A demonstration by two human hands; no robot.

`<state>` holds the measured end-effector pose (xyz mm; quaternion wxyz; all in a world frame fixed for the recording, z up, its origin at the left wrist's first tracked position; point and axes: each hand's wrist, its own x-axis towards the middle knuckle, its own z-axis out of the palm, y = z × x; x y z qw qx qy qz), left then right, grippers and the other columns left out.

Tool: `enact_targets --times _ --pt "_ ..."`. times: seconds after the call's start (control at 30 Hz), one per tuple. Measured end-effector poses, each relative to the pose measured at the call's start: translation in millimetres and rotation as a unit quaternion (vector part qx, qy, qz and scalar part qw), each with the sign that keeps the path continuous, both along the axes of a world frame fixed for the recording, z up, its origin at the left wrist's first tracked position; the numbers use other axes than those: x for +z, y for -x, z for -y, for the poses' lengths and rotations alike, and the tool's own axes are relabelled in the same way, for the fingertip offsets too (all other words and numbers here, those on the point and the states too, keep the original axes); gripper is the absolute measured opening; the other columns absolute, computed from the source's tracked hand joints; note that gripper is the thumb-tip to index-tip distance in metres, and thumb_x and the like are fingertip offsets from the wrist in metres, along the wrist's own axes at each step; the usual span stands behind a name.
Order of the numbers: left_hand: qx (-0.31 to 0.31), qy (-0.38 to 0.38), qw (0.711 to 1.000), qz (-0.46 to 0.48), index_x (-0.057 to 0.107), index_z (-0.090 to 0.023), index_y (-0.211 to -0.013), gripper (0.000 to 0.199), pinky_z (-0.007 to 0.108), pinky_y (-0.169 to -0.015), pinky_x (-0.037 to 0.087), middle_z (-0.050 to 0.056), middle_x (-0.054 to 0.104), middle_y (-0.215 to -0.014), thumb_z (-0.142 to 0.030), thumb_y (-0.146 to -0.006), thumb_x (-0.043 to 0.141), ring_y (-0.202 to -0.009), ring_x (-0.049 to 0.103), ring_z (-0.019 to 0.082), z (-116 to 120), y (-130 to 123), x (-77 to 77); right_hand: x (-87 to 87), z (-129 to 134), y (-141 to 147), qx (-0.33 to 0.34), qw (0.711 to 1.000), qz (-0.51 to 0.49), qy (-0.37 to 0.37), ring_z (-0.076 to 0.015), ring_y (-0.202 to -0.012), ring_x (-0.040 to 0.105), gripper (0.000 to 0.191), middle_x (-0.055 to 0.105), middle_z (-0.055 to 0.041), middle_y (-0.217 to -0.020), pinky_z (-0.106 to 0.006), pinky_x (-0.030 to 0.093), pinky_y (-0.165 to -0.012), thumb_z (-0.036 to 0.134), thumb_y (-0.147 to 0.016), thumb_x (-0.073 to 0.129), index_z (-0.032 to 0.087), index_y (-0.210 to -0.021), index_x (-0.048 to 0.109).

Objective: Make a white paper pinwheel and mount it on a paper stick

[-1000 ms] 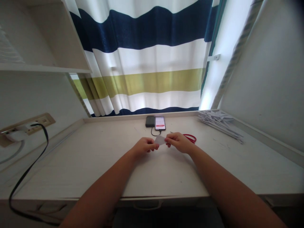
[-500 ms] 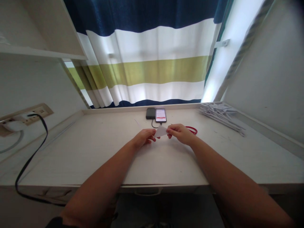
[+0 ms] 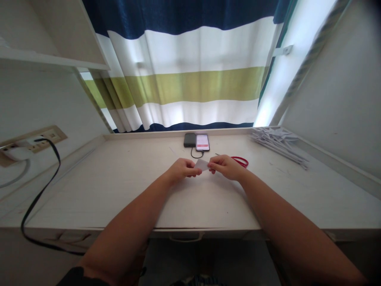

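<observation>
Between my two hands is a small piece of white paper [image 3: 202, 164], held a little above the desk. My left hand [image 3: 184, 168] pinches its left side, thumb on top. At its right edge, my right hand [image 3: 224, 166] grips it between thumb and fingers. Just beyond my right hand lies a pair of red-handled scissors [image 3: 241, 161], partly hidden behind that hand. Whether the paper is folded I cannot tell.
A phone [image 3: 203, 142] with its screen lit lies beside a black power bank [image 3: 189, 140], joined by a short cable. White paper strips [image 3: 276, 143] are heaped at the back right of the desk [image 3: 125, 178]. A black cord [image 3: 35, 202] hangs from the wall socket at left.
My left thumb and fingers have closed over the paper's left side, where they were looser before. The paper now shows less between my hands. The view has shifted slightly.
</observation>
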<state>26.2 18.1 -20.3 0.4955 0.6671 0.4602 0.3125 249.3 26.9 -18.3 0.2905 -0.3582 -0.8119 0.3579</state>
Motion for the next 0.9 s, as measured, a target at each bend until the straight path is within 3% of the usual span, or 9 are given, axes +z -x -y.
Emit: enact_targets --times 0.27,0.4,0.47,0.63,0.9 --pt "0.026 0.000 0.999 0.028 0.065 -0.011 -0.068 0.035 0.023 -0.054 0.036 0.004 0.064 -0.064 -0.044 -0.062 0.075 -0.055 0.049 0.009 -4.9 10.2 -2.5 8.4 -5.5 -19.1 -0.055 0.997 -0.042 -0.019 -0.0145 -0.064 0.054 0.033 0.061 -0.0015 -0.065 -0.028 0.041 -0.066 0.041 -0.086 0.049 0.017 -0.067 0.059" --pt "0.019 0.015 0.998 0.063 0.067 -0.012 -0.093 0.053 0.023 -0.057 0.040 0.010 0.068 -0.088 -0.060 -0.078 0.051 -0.067 0.057 0.012 -5.0 6.5 -7.5 9.2 -1.8 -14.6 -0.034 0.999 -0.041 -0.009 -0.0140 -0.063 0.054 0.032 0.060 -0.0016 -0.065 -0.027 0.041 -0.065 0.040 -0.086 0.050 0.017 -0.066 0.059" --pt "0.002 0.020 0.997 0.068 0.067 -0.012 -0.096 0.056 0.023 -0.056 0.040 0.011 0.068 -0.092 -0.062 -0.080 0.047 -0.069 0.058 0.012 -3.0 2.8 -8.9 8.0 0.3 -9.6 -0.019 0.999 -0.035 0.000 -0.0139 -0.063 0.054 0.031 0.061 -0.0016 -0.065 -0.027 0.041 -0.065 0.040 -0.086 0.050 0.017 -0.066 0.059" --pt "-0.032 0.005 0.999 0.036 0.071 -0.012 -0.076 0.033 0.022 -0.054 0.038 0.005 0.066 -0.067 -0.044 -0.069 0.070 -0.058 0.053 0.010 1.4 -0.5 -3.9 5.5 1.6 -4.4 0.000 1.000 -0.017 0.020 -0.0141 -0.062 0.055 0.029 0.062 -0.0020 -0.065 -0.028 0.042 -0.063 0.038 -0.085 0.052 0.017 -0.066 0.061" --pt "-0.032 -0.028 0.999 0.020 0.069 -0.011 -0.068 0.025 0.021 -0.048 0.034 0.001 0.060 -0.056 -0.036 -0.067 0.073 -0.050 0.048 0.008 -2.0 1.8 -2.8 2.4 -3.0 -8.1 -0.003 0.999 -0.017 0.036 -0.0138 -0.061 0.055 0.030 0.062 -0.0018 -0.064 -0.028 0.042 -0.063 0.041 -0.084 0.052 0.017 -0.067 0.062"
